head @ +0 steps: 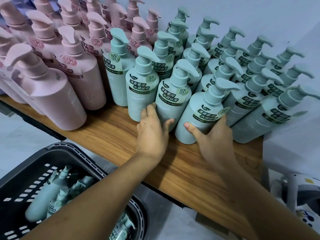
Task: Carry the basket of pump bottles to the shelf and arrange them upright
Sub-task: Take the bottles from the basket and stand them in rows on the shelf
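1. Head view: the left hand grips an upright green pump bottle near the wooden shelf's front edge. The right hand grips the neighbouring green bottle, which touches the first.
2. The dark basket sits below the shelf's front edge with spare green bottles lying inside. Pink pump bottles fill the shelf's left end.

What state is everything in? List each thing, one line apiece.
left grip: curled round a green bottle standing on the shelf.
right grip: holding the front green bottle, upright on the shelf.
other green bottles: upright, in rows.
pink bottles: upright, at the shelf's left.
basket: below the shelf, not yet emptied.
basket bottles: lying down inside.
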{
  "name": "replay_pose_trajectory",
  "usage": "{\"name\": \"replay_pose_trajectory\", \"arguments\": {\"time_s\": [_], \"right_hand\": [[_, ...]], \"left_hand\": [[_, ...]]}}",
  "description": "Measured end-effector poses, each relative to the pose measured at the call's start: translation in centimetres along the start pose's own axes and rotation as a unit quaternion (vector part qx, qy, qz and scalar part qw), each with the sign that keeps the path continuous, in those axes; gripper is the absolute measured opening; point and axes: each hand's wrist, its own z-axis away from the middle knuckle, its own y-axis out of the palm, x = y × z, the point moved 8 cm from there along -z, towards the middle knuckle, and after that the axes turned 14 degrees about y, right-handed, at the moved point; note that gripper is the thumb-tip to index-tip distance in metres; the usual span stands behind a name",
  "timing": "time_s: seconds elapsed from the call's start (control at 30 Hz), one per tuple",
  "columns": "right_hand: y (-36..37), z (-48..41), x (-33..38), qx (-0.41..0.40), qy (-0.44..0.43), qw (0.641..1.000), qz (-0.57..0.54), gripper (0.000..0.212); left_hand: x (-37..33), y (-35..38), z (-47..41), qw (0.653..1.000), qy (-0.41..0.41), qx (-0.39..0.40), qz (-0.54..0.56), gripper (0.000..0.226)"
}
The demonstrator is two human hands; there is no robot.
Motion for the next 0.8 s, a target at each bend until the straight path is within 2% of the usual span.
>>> {"name": "replay_pose_trajectory", "arguments": {"time_s": [0.17, 0.33, 0.43, 0.5, 0.57, 0.63, 0.7, 0.73, 0.8], "right_hand": [[0.2, -0.4, -0.3, 0.038, 0.007, 0.999, 0.006, 0.089], [0.1, -0.1, -0.4, 0.038, 0.023, 0.999, -0.013, 0.080], [0.0, 1.5, -1.4, 0.013, 0.069, 0.993, -0.093, 0.075], [-0.3, 3.9, -2.3, -0.040, 0.134, 0.974, -0.179, 0.056], [0.8, 6.1, -1.7, -0.028, 0.163, 0.961, -0.220, 0.036], [2.3, 7.3, 1.8, 0.025, 0.095, 0.976, -0.194, 0.026], [3.4, 7.7, 6.9, 0.062, -0.025, 0.985, -0.159, 0.023], [3.7, 7.6, 9.3, 0.065, -0.076, 0.986, -0.134, 0.028], [4.3, 6.8, 13.3, 0.047, -0.137, 0.986, -0.084, 0.057]], "left_hand": [[0.2, 0.6, -0.1, 1.000, -0.017, -0.002, 0.013, 0.053], [0.6, 0.5, -0.1, 0.998, 0.017, 0.015, 0.056, 0.058], [1.9, -1.5, 0.3, 0.995, 0.014, -0.041, 0.092, 0.044], [3.4, -3.7, 0.0, 0.989, -0.009, -0.115, 0.096, 0.041], [4.9, -5.2, -1.0, 0.987, -0.039, -0.136, 0.074, 0.060], [5.7, -5.6, -2.4, 0.992, -0.041, -0.100, 0.064, 0.076], [5.4, -5.4, -3.3, 0.998, -0.006, -0.049, 0.049, 0.074], [5.2, -5.3, -3.5, 0.999, 0.008, -0.036, 0.037, 0.071], [4.9, -5.3, -3.6, 0.999, 0.013, -0.035, 0.030, 0.065]]}}
